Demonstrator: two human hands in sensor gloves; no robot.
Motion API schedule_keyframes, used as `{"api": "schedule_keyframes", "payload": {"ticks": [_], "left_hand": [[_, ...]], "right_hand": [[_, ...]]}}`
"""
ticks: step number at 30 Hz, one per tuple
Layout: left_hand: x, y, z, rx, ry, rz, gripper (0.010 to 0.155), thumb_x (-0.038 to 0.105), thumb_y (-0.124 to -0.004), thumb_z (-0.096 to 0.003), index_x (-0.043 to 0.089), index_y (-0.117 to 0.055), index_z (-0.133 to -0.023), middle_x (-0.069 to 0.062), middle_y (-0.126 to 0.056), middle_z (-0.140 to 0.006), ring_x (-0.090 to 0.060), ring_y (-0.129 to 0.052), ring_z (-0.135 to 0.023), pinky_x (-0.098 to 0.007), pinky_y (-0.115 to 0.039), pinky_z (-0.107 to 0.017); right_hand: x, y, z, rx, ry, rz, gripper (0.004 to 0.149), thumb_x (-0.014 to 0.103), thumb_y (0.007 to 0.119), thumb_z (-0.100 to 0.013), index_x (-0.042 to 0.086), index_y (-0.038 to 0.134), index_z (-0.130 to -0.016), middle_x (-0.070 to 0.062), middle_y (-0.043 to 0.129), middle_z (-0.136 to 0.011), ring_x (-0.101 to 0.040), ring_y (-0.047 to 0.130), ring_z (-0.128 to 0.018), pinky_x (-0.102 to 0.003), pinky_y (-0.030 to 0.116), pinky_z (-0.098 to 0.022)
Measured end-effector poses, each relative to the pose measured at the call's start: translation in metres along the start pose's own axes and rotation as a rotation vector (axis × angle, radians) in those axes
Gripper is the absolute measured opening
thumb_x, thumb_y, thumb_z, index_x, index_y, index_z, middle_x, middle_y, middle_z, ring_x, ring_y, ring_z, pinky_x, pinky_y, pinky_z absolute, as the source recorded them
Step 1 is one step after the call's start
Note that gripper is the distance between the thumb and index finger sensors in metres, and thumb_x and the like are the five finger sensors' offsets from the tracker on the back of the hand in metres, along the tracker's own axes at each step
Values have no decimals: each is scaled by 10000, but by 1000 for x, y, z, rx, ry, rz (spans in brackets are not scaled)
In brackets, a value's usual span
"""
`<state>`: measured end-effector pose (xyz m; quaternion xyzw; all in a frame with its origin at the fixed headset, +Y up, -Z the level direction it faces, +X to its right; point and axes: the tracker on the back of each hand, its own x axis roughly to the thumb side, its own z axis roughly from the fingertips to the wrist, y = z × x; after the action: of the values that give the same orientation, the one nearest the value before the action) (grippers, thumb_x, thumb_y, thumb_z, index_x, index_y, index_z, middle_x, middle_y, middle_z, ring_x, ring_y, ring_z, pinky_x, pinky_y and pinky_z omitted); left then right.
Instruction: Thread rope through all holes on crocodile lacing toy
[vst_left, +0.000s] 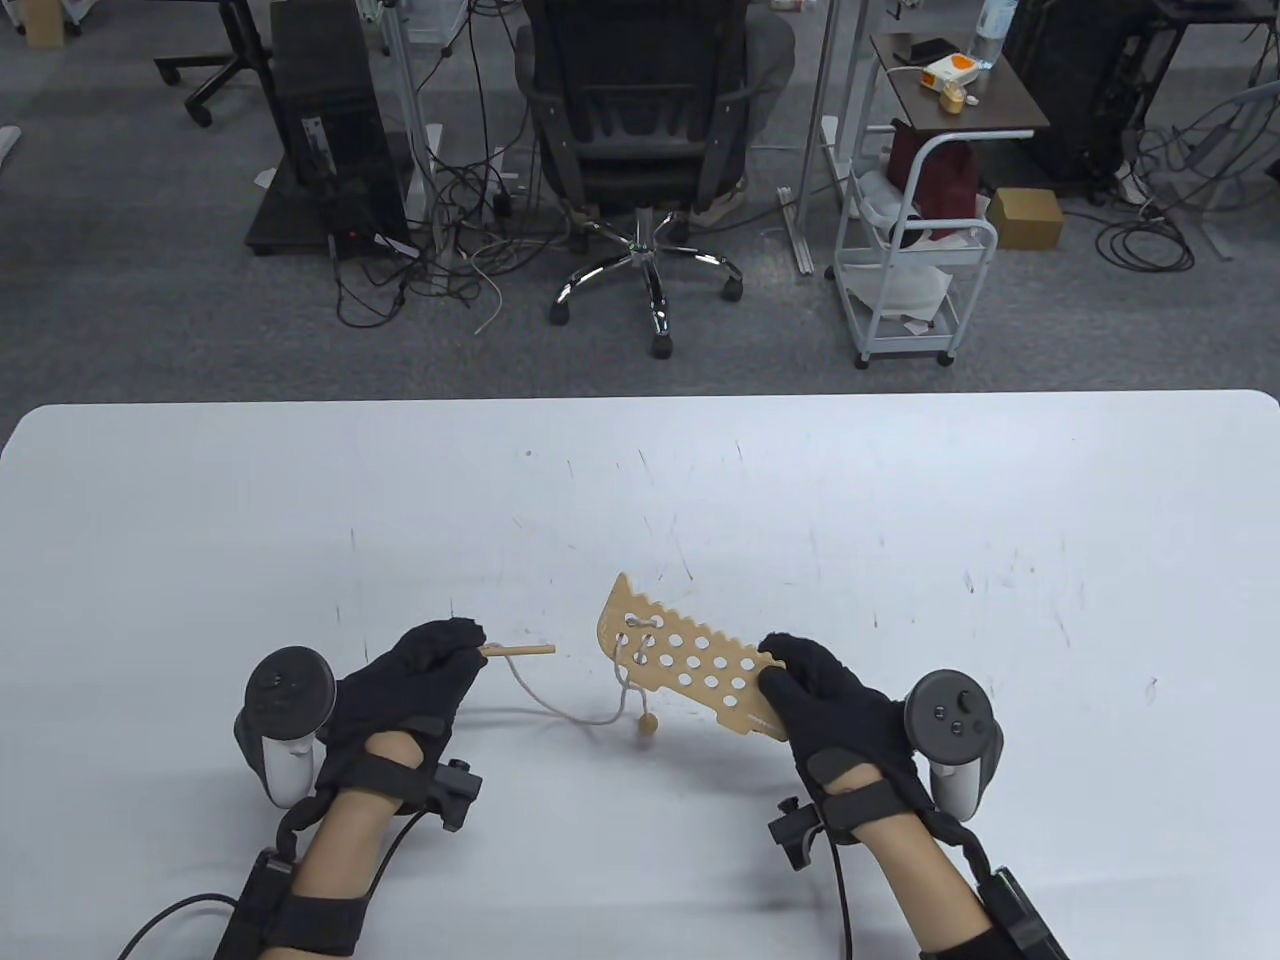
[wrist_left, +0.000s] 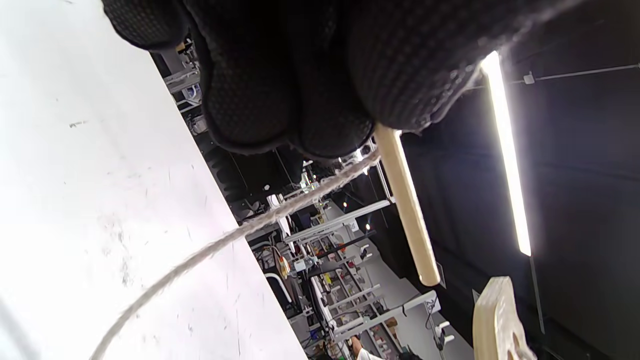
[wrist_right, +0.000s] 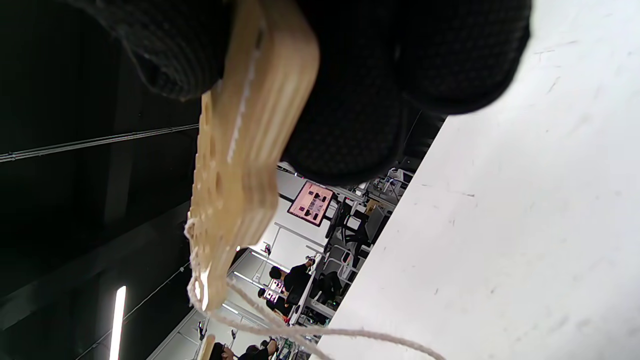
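Already the left fingers (vst_left: 445, 650) pinch the needle (vst_left: 518, 651) and the right fingers (vst_left: 790, 665) grip the crocodile (vst_left: 680, 660), so slack rope (vst_left: 560, 708) at lower centre could snag.

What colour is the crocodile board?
Pale natural wood tan, the crocodile board shows best in the table view.

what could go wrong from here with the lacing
The left hand pinches only the back end of the wooden needle, so its tip may wobble and miss a hole. The right hand holds the crocodile board by one end, lifted off the table; pushing the needle in could twist it. The slack rope with its dangling bead might snag on the board's toothed edge.
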<state>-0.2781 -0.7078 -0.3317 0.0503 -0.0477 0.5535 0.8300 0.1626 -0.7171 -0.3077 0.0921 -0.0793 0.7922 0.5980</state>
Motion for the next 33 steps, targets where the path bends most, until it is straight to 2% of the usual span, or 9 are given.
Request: {"api": "schedule_keyframes", "payload": {"ticks": [10, 18, 33], "left_hand": [[4, -20, 2, -116, -5, 31, 415, 335, -920, -399, 296, -918, -812, 20, -1033, -744, -249, -1005, -697, -568, -633, -711], [0, -35, 1, -236, 15, 136, 418, 329, -910, -406, 297, -909, -823, 22, -1027, -752, -246, -999, -706, -572, -622, -716], [-2, -50, 2, -393, 44, 261, 429, 280, -841, -412, 298, -880, -839, 20, -996, -773, -253, -971, -726, -587, -593, -725]], "right_hand": [[8, 12, 5, 49, -27, -18, 467, 393, 792, -479, 182, 741, -893, -25, 960, -659, -207, 1033, -438, -444, 827, -400], [12, 19, 8, 91, -38, -42, 466, 393, 792, -480, 183, 741, -893, -24, 960, -659, -207, 1033, -439, -444, 826, -400], [14, 30, 10, 163, -66, -82, 466, 394, 792, -479, 184, 742, -893, -25, 957, -663, -206, 1033, -439, -444, 827, -400]]}}
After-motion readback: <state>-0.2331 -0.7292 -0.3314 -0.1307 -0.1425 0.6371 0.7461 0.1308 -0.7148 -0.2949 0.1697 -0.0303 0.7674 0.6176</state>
